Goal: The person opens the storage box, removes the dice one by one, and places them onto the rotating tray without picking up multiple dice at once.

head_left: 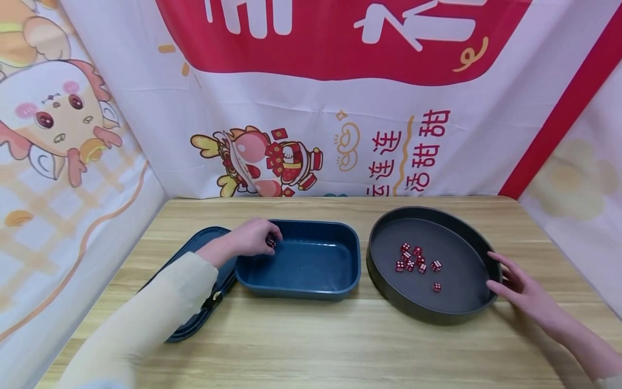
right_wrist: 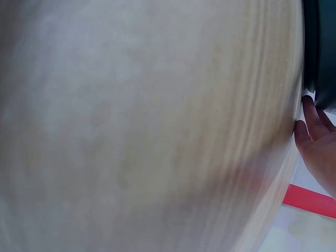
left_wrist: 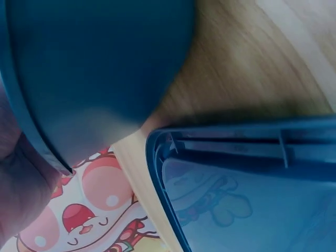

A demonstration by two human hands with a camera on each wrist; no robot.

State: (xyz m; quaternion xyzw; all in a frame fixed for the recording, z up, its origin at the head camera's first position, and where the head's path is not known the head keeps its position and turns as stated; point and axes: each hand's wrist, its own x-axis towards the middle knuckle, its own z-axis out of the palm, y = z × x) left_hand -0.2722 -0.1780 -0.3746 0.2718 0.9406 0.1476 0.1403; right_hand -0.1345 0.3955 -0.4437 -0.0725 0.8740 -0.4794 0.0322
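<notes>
My left hand (head_left: 255, 237) reaches over the left end of a dark blue rectangular box (head_left: 311, 294). Its fingers are curled round dark red dice (head_left: 270, 241) with white dots, partly hidden by the hand. At the right stands a round dark grey pan (head_left: 466, 300). My right hand (head_left: 520, 286) holds its right rim, with thumb and forefinger over the edge and other fingers outside. Inside the pan lie several red dice (head_left: 410, 265), mostly clustered left of centre, with one die (head_left: 437, 287) apart nearer the front.
A dark blue lid (head_left: 206, 237) with a clasp (head_left: 217, 296) lies left of the box, partly under my left forearm. All of this stands on a wood-grain table (head_left: 301, 346). Printed cloth (head_left: 311, 97) hangs behind the table and at both sides.
</notes>
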